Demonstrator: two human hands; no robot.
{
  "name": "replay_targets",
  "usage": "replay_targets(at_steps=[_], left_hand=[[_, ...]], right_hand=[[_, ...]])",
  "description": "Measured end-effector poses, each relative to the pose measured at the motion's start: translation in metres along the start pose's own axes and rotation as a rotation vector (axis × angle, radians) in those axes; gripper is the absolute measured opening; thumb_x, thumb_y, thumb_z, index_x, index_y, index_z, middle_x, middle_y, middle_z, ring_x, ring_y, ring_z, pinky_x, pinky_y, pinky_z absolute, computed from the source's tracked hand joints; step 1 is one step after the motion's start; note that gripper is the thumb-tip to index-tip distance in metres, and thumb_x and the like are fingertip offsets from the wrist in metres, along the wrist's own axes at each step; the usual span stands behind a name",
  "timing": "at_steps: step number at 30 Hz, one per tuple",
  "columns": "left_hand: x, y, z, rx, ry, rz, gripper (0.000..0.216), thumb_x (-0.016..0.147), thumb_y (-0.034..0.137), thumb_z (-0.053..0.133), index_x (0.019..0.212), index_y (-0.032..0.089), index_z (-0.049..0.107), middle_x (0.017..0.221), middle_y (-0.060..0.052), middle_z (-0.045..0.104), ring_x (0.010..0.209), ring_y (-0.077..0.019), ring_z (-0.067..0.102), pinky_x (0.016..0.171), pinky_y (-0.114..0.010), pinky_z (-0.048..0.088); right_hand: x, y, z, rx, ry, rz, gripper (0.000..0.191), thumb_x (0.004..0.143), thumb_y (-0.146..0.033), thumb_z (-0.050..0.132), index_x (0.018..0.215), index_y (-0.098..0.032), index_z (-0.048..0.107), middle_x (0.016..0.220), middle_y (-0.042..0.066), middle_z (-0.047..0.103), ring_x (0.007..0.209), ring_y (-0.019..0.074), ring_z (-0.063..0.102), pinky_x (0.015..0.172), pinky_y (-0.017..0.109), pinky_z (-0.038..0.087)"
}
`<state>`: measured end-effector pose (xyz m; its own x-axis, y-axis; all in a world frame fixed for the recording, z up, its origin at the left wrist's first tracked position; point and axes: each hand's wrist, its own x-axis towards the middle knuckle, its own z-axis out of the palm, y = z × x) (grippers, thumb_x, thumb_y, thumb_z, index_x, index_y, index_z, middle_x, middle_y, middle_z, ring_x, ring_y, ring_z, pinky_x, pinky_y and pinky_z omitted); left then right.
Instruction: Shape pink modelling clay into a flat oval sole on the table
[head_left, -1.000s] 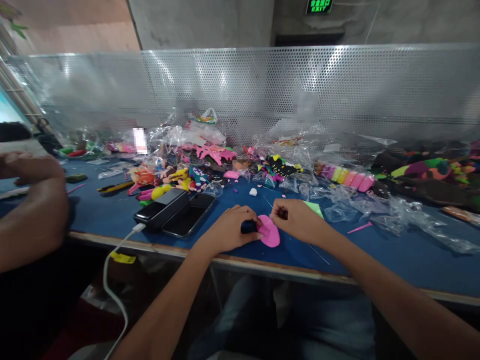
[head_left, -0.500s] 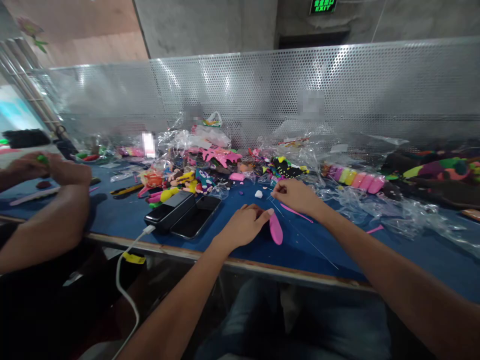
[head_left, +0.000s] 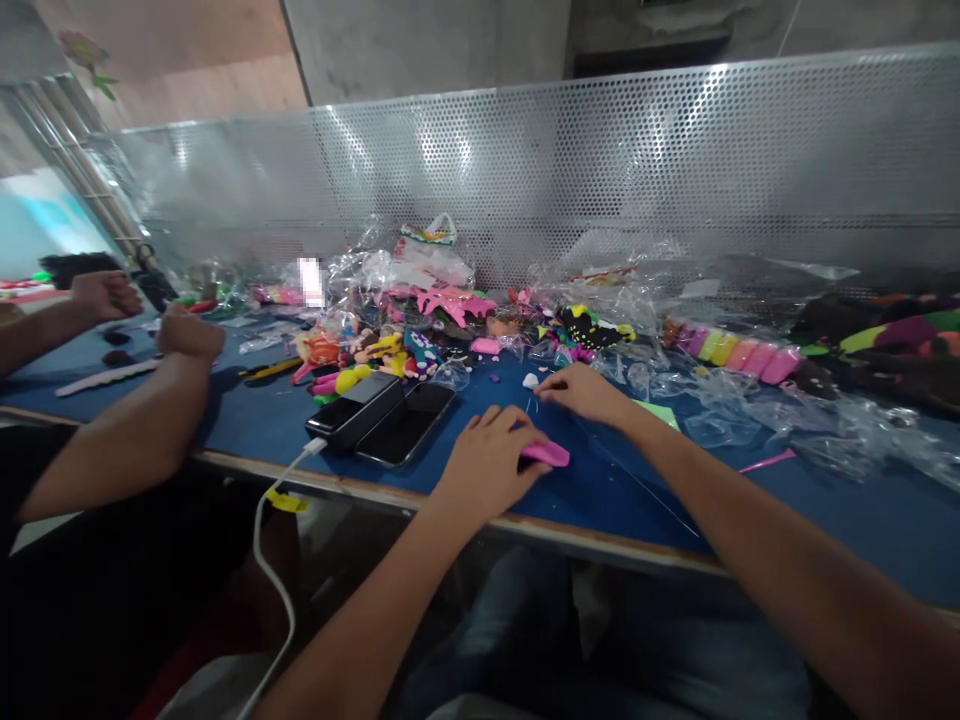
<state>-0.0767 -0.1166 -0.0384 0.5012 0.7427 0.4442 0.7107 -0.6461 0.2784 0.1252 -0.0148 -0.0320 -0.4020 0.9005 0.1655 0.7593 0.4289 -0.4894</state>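
Note:
My left hand (head_left: 487, 458) rests on the blue table (head_left: 225, 420) with its fingers curled over a flat pink clay piece (head_left: 548, 454). My right hand (head_left: 581, 392) reaches a little farther back, its fingertips pinched close to a small white clay lump (head_left: 530, 381). What the pinch holds, if anything, is too small to make out. Two dark phones (head_left: 382, 420) lie just left of my left hand, one joined to a white cable (head_left: 279, 500).
A heap of coloured clay figures (head_left: 375, 350) and clear plastic wrappers (head_left: 750, 410) fills the back of the table before a perforated metal screen (head_left: 600, 170). A row of clay blocks (head_left: 731, 352) lies at right. Another person's arms (head_left: 142, 410) work at the left.
My right hand has moved back from the pink clay toward the white lump. The left hand laid the pink piece flat. The other person's hands moved apart and farther back.

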Motion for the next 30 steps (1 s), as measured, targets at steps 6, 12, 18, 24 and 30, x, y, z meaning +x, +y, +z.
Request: replay_targets(at_steps=[6,12,18,24,30], left_hand=[[-0.026,-0.011,-0.011,-0.001,0.062,-0.019,0.029,0.093,0.023,0.045,0.118,0.024,0.060,0.125,-0.003,0.061,0.115,-0.0186,0.055,0.105,-0.037,0.040],[-0.033,-0.006,0.003,0.132,-0.165,0.134,0.048,0.095,0.039,0.043,0.138,0.017,0.045,0.145,-0.008,0.045,0.137,-0.0204,0.038,0.114,-0.041,0.033],[-0.037,-0.006,0.004,0.181,-0.179,0.141,0.057,0.096,0.047,0.037,0.144,0.016,0.036,0.151,-0.009,0.035,0.141,-0.0199,0.032,0.116,-0.041,0.030],[-0.034,-0.008,0.003,0.200,-0.223,0.139,0.051,0.097,0.040,0.037,0.143,0.016,0.039,0.149,-0.008,0.038,0.140,-0.0196,0.033,0.116,-0.040,0.029],[-0.031,-0.005,0.002,0.181,-0.249,0.091,0.054,0.096,0.041,0.037,0.143,0.014,0.038,0.150,-0.010,0.036,0.141,-0.0220,0.032,0.115,-0.042,0.030]], right_hand=[[-0.027,-0.019,-0.006,-0.240,0.145,-0.133,0.041,0.084,-0.007,0.043,0.116,-0.016,0.067,0.118,0.009,0.068,0.108,0.0217,0.062,0.097,0.036,0.045],[-0.096,-0.048,0.018,-0.258,-0.078,-0.326,0.052,0.095,-0.030,0.038,0.142,-0.010,0.043,0.145,0.013,0.046,0.133,0.0241,0.044,0.111,0.044,0.036],[-0.113,-0.050,0.022,-0.270,-0.169,-0.246,0.070,0.096,-0.053,0.031,0.148,-0.006,0.029,0.154,0.015,0.025,0.142,0.0277,0.026,0.117,0.049,0.025],[-0.113,-0.052,0.023,-0.257,-0.188,-0.241,0.070,0.096,-0.052,0.033,0.148,-0.005,0.030,0.154,0.017,0.023,0.143,0.0275,0.023,0.117,0.046,0.023],[-0.112,-0.056,0.020,-0.255,-0.180,-0.229,0.073,0.094,-0.055,0.038,0.147,-0.007,0.032,0.154,0.018,0.026,0.142,0.0279,0.027,0.115,0.043,0.029]])
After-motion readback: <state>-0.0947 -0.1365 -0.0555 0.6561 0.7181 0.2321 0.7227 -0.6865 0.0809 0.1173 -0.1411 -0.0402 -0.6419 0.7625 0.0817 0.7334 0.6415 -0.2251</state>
